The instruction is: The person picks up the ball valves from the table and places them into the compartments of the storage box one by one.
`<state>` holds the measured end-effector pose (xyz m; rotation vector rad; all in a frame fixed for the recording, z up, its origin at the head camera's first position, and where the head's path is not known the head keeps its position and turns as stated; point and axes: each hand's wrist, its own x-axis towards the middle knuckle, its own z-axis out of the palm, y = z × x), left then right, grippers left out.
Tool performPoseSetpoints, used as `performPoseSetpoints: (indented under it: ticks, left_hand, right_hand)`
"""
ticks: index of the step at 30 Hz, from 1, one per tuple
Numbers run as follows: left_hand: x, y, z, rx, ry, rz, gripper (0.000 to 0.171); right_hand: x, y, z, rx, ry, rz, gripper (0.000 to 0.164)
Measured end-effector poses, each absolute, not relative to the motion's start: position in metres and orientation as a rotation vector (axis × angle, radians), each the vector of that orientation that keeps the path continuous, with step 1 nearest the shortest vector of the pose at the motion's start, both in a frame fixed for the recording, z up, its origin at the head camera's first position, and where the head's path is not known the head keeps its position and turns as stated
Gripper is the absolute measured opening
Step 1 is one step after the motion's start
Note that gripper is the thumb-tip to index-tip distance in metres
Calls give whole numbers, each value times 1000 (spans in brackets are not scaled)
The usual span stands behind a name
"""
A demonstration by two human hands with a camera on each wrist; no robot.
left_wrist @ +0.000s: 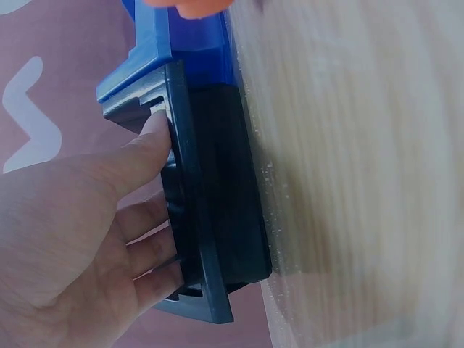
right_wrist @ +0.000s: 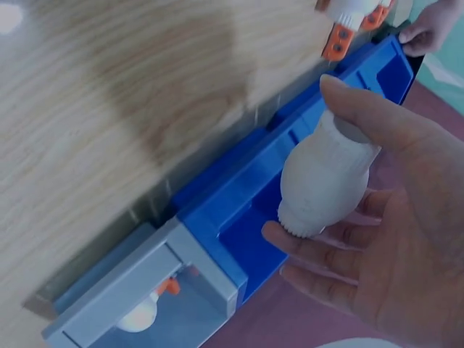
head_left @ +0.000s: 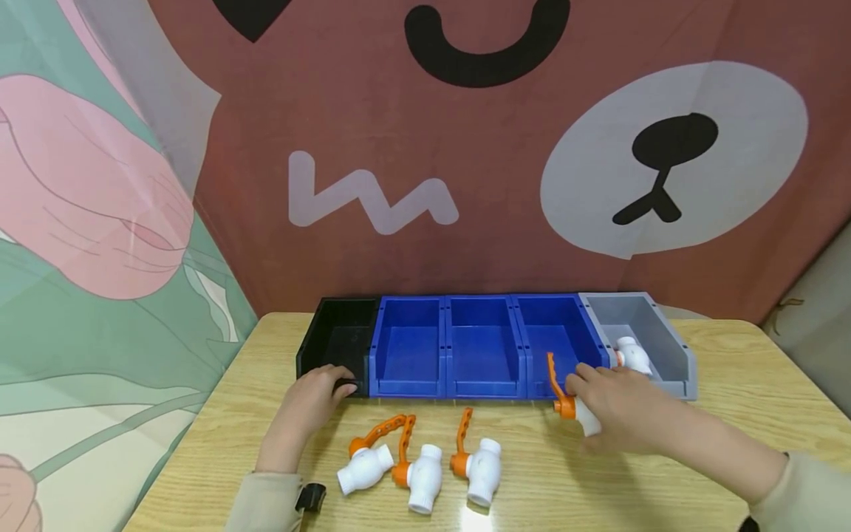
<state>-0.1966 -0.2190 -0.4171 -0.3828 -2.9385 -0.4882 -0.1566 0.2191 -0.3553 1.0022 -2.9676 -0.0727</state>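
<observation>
In the head view, my left hand [head_left: 318, 399] is at the front of the black bin [head_left: 344, 332]. The left wrist view shows its thumb on the rim of the black bin [left_wrist: 217, 196], with the other fingers reaching behind that edge. My right hand [head_left: 625, 406] holds a white ball valve [head_left: 586, 417] with an orange lever, in front of the bins' right part. Seen from the right wrist, thumb and fingers hold the white valve body [right_wrist: 322, 181] at its ends. Another white valve [head_left: 634, 356] lies in the grey bin [head_left: 665, 387].
Three blue bins [head_left: 408, 347] stand in a row between the black and grey ones. On the wooden table [head_left: 532, 488] in front lie three more valves [head_left: 484, 473] with orange levers. A printed cloth [head_left: 372, 266] hangs behind the bins.
</observation>
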Motion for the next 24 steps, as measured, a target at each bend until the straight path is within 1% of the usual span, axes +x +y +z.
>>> performPoseSetpoints:
  ticks: [12, 24]
  left_hand:
    - [-196, -218, -417, -388, -2934, -486, 16]
    - [-197, -220, -418, -388, -2934, -479, 16]
  right_hand:
    - [-184, 233, -345, 1049, -3059, 35, 58]
    - [-208, 227, -333, 967, -3232, 98, 65]
